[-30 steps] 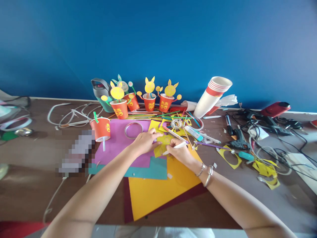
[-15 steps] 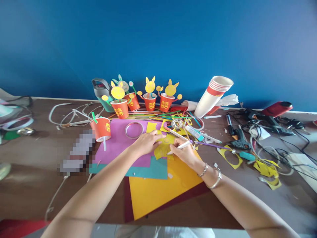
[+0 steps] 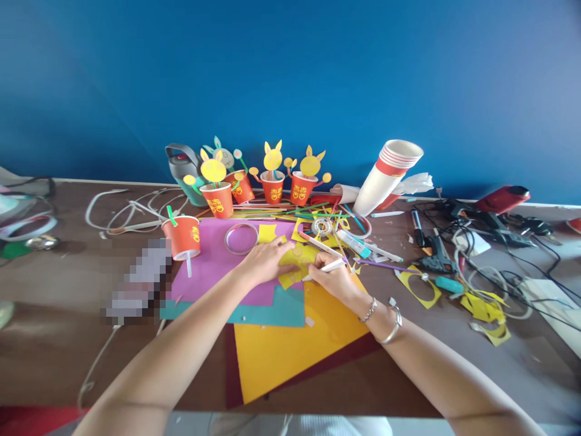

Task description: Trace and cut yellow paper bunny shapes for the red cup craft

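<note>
My left hand [image 3: 265,260] lies flat with fingers stretched out on a small yellow paper piece [image 3: 297,263], pressing it onto the purple sheet [image 3: 213,260]. My right hand [image 3: 333,275] is closed around a white pen [image 3: 327,266], its tip touching the yellow piece at the lower right. Two bracelets circle my right wrist. Beneath lie a teal sheet [image 3: 272,309], a large yellow sheet [image 3: 290,345] and a dark red sheet. A tape ring [image 3: 241,238] rests on the purple sheet just beyond my left hand.
Red paper cups with yellow bunny faces [image 3: 272,175] stand at the back beside a grey jug [image 3: 184,163]. A leaning stack of white cups [image 3: 385,175], loose straws, a glue gun [image 3: 436,254], cables and yellow scraps [image 3: 485,309] crowd the right. A lone red cup [image 3: 184,236] stands left.
Both hands have shifted only slightly over the yellow piece; the pen has moved a little along it. The view has drifted a bit.
</note>
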`<state>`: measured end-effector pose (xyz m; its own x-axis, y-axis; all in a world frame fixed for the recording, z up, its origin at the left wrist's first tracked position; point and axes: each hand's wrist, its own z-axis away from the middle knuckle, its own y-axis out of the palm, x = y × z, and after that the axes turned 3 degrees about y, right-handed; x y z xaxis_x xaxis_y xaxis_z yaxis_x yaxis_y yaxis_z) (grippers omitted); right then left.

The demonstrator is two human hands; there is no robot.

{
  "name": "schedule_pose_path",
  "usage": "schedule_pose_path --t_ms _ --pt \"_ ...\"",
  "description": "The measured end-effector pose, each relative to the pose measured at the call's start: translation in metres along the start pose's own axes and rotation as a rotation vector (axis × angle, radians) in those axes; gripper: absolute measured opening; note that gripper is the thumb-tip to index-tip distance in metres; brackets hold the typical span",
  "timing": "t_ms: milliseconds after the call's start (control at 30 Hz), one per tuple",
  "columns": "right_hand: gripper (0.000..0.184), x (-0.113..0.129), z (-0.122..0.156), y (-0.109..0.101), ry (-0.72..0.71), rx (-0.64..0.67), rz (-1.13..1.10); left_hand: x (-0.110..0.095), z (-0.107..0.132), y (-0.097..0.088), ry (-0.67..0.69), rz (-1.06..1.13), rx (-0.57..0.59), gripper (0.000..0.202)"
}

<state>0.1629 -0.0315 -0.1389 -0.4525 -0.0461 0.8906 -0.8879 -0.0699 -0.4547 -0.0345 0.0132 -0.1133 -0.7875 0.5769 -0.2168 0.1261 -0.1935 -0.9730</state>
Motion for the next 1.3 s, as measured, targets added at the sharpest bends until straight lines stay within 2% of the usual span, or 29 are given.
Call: schedule_pose_path --t_ms 400,633,1300 --pt "0.025 -0.0022 0.0008 0.0015 0.032 0.071 -0.034 -0.0019 -0.0006 -0.0016 0.000 0.018 0.003 0.052" --pt "0.026 -0.0049 0.0003 0.0031 0.051 0.075 -0.044 -0.0002 -0.0006 -0.0011 0.014 0.030 -0.004 0.040" --pt "0.030 0.0006 -0.0010 0.0026 -0.013 -0.098 0.045 -0.0010 -0.0013 -0.0015 0.006 0.044 -0.004 0.040"
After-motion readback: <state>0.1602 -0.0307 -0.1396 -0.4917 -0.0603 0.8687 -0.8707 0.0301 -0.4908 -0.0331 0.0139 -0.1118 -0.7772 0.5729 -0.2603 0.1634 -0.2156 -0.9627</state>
